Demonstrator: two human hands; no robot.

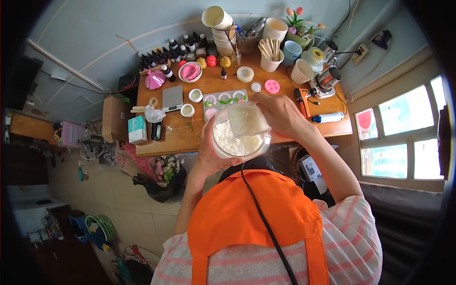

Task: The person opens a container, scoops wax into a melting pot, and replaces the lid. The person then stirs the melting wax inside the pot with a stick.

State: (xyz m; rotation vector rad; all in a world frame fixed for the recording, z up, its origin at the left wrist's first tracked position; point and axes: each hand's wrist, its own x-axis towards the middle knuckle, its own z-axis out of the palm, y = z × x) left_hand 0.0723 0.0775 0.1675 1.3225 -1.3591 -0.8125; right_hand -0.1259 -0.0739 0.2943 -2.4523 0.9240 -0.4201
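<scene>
My left hand (205, 151) is wrapped round a clear, wide-mouthed container (264, 145) from its left side. White granules (227, 137) lie heaped inside it. My right hand (280, 113) grips a translucent cup-like vessel (248, 119) by its far right edge. That vessel is tilted above the container's mouth, with whitish material visible through it. Just beyond both hands, a pale mold tray (223, 99) with green and pink bits in its round cavities lies on the wooden table (156, 102), partly hidden by the container.
At the left stand a digital scale (172, 98), a teal box (137, 129) and small white cups (187, 110). Dark bottles (167, 72) and stacked paper buckets (223, 40) line the back. An orange heat gun (302, 100) lies right. A black cable (261, 209) hangs over my orange apron.
</scene>
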